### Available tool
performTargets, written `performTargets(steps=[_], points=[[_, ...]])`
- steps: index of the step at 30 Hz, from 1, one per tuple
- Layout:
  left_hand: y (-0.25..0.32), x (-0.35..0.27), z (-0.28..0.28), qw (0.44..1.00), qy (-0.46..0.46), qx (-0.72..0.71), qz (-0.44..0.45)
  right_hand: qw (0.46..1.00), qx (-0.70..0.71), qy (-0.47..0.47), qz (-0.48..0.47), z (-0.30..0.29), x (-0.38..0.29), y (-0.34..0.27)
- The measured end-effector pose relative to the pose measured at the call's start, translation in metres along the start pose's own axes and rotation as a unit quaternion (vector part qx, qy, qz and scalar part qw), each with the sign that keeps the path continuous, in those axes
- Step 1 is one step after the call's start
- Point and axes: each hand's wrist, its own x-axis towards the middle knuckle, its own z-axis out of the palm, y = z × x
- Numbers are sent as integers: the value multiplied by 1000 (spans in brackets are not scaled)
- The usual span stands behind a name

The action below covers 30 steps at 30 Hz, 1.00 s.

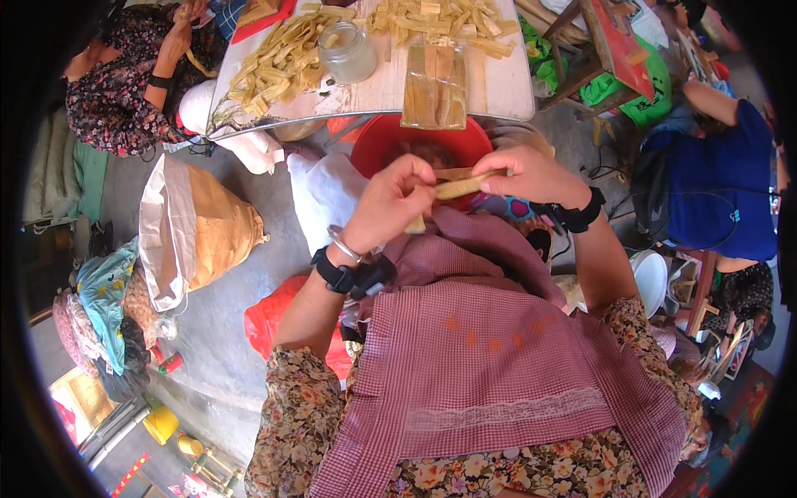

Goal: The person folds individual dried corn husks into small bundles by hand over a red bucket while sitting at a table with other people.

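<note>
Between my two hands, over my lap, a yellowish dried strip point(462, 187) is stretched. My left hand point(401, 194) grips its left end, and another pale piece pokes out below that palm. My right hand point(520, 176) pinches the other end between thumb and fingers. Directly beyond the hands sits a red plastic basin point(380, 140), its contents partly hidden. On the table edge above it lies a flat bundle of brown strips in clear wrap point(434, 87). Loose yellow strips point(280, 59) are heaped on the table around a glass jar point(347, 53).
The table point(498, 93) stands ahead. A large paper sack point(218, 227) is on the floor at left, a red plastic bag point(274, 314) nearer me. One person in a floral top point(118, 93) sits at upper left, another in blue point(722, 180) at right, beside a wooden stool point(576, 81).
</note>
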Motion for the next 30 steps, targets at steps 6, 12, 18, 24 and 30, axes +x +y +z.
performTargets(steps=[6,12,18,24,30], points=[[22,51,-20,760,220,502,349,944,-101,307,-63,4,37,-1],[16,89,-39,709,223,572,347,907,-135,398,-45,1,67,23],[2,58,-39,895,174,366,189,940,41,327,90,-5,33,25],[20,25,6,798,114,470,361,923,376,72,43,33,10,-17],[-3,10,-8,843,195,398,303,960,272,-64,32,20,-17,-20]])
